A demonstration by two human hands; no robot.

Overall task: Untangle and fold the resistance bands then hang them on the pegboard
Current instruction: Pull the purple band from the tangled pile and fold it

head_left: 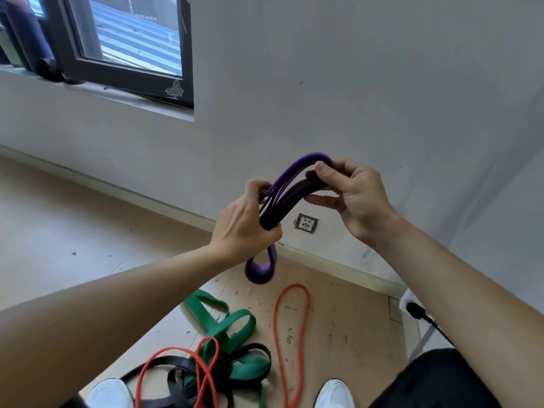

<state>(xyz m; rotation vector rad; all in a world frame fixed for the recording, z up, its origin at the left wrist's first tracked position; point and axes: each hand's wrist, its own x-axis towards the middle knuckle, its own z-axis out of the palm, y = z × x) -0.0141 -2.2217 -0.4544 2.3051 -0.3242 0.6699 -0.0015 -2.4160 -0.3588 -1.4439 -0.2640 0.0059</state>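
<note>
— Fingers point(322, 172) of the right hand point(356, 198) pinch the purple band point(291, 169) at its upper fold, centre frame; the left hand point(244, 228) grips its lower end.
— Axis?
— Slanting lower left to upper right; folded fully, probably. Pegboard unseen.

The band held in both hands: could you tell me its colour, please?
The band is purple, shown best in the head view.
</note>
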